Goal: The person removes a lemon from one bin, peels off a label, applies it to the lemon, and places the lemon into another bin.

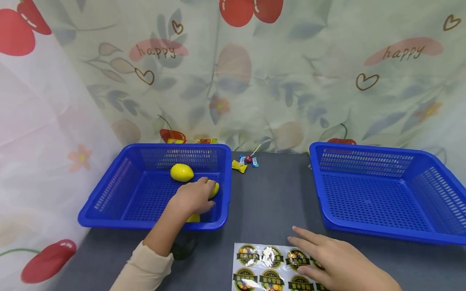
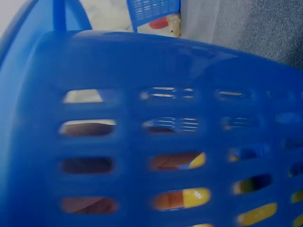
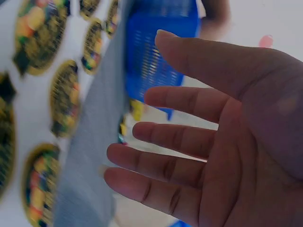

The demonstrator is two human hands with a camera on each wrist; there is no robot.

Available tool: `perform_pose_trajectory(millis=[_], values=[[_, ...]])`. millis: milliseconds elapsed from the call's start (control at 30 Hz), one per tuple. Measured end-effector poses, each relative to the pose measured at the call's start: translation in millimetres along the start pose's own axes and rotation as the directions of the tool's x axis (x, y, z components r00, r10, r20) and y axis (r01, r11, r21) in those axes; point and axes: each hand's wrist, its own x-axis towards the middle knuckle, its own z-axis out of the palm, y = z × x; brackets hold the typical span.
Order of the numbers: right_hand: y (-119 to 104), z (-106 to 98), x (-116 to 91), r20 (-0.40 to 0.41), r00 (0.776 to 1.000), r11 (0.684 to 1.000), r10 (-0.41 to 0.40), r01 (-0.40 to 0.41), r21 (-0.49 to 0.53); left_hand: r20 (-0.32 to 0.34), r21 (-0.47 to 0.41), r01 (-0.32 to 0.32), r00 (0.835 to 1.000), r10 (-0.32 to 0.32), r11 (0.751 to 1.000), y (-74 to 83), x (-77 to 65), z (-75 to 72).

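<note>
My left hand (image 1: 194, 196) reaches into the left blue basket (image 1: 105, 198), its fingers curled over a lemon (image 1: 214, 190) near the right wall. Another lemon (image 1: 182, 172) lies farther back in that basket, and part of a third lemon (image 1: 193, 218) shows below the hand. In the left wrist view the basket wall (image 2: 128, 61) hides most of the hand; bits of finger and yellow appear through its slots. Over a sheet of round fruit stickers (image 1: 259, 264), my right hand (image 1: 335, 258) is held with fingers spread. The right wrist view shows its palm (image 3: 232, 137) with nothing in it.
A second blue basket (image 1: 367, 198) stands on the right of the dark grey table (image 1: 269, 202). Between the baskets at the back lie a yellow wrapped candy (image 1: 239, 166), a red lollipop (image 1: 248, 159) and small blue packets (image 1: 255, 162). A printed curtain (image 1: 269, 101) hangs behind.
</note>
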Motion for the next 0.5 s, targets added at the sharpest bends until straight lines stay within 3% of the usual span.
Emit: perform_pose_trajectory(millis=[167,500], values=[[1.2,14.3,13.1,0.09,0.996,0.999,0.017,-0.019,0.027,-0.034,-0.027,0.014,0.999,-0.015,1.0,0.4,4.2,6.5],[11.9,31.0,20.8,0.164,0.979,0.992,0.122,-0.124,0.001,-0.03,-0.023,-0.069,0.997,0.068,0.997,-1.2,4.4,10.8]])
